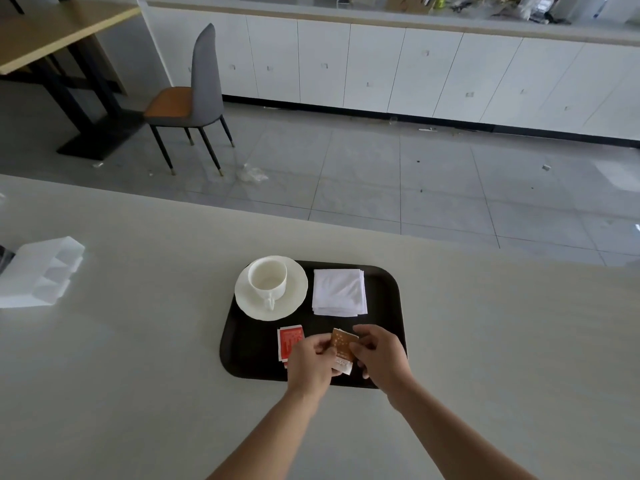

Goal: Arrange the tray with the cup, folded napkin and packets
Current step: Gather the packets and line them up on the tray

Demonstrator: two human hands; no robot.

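A black rectangular plastic tray (249, 351) with rounded corners lies on the pale, smooth desk (138, 375). At the tray's 10 o'clock a white ceramic cup (267, 280) stands upright on a white round saucer (294, 299), its handle pointing to 6 o'clock. At 2 o'clock lies a white folded napkin (339, 292), square and flat. Toward 6 o'clock a red packet (289, 341), flat and printed, lies on the tray, partly under the left hand (311, 362). Just beside it, at its 3 o'clock, both hands pinch a brown packet (342, 349), small and flat with a white lower strip: the left hand at its left edge, the right hand (381, 355) at its right edge. A white foam block (41, 271) sits at the desk's 9 o'clock.
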